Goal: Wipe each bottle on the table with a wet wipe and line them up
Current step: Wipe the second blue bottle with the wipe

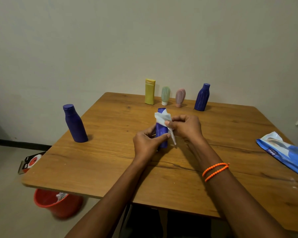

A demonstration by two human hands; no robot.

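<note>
A blue bottle (161,133) stands at the middle of the wooden table (110,162). My left hand (147,143) grips its lower body. My right hand (186,126) pinches a white wet wipe (162,117) draped over the bottle's top and side. Along the far edge stand a yellow bottle (150,91), a pale green tube (165,95), a pink tube (180,97) and a second blue bottle (202,97). A third blue bottle (74,123) stands alone near the left edge.
A blue wet-wipe pack (282,152) lies at the table's right edge. On the floor to the left sit a red bin (57,204) holding crumpled wipes and a small box (30,162). A wall rises just behind the table.
</note>
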